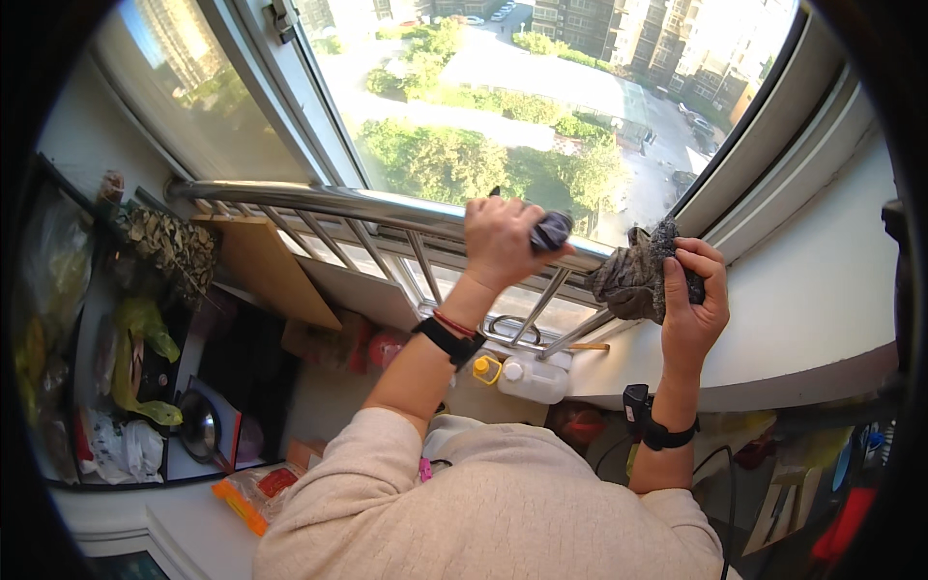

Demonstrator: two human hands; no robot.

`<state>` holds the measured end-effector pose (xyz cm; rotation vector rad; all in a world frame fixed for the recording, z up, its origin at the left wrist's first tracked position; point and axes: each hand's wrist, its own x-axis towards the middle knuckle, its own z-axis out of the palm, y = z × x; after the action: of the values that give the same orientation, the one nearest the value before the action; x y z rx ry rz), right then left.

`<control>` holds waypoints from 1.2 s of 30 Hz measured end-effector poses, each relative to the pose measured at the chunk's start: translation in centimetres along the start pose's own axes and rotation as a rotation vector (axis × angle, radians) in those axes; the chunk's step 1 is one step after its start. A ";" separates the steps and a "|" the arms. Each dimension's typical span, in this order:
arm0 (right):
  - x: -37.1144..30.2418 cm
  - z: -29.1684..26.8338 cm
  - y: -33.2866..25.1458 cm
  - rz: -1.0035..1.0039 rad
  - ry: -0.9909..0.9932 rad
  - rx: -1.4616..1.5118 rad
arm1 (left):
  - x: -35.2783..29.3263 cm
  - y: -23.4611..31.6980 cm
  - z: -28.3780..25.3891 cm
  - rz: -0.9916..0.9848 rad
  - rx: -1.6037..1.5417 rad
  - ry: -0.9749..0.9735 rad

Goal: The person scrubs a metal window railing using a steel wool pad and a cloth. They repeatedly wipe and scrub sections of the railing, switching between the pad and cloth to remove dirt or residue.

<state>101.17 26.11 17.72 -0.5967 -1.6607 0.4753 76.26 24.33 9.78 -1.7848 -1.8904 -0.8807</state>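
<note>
My left hand [503, 237], centre frame, is curled around a dark cloth [552, 232] at the rail [387, 205]. My right hand [706, 295], right of centre, pinches a grey rag [630, 280]. Caution: a loosened pinch could drop the rag.

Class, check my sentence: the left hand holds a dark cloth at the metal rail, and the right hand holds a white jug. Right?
No: the head view shows the right hand holding a grey-brown cloth, not the white jug. The rest stands.
</note>
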 end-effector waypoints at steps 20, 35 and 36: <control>-1.3 2.4 0.6 0.942 -0.403 0.799 | -2.7 3.3 -4.6 -0.676 -2.765 -0.143; 3.0 2.1 -0.8 0.920 -0.263 1.153 | -6.6 1.7 -1.9 -0.780 -2.925 -0.394; 3.6 2.1 -1.1 0.931 -0.264 1.182 | -6.9 1.6 -1.4 -0.813 -2.925 -0.397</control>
<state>98.50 27.55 20.81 -0.3499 -0.9419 2.0733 78.37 18.30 6.49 0.1627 -0.1705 1.3585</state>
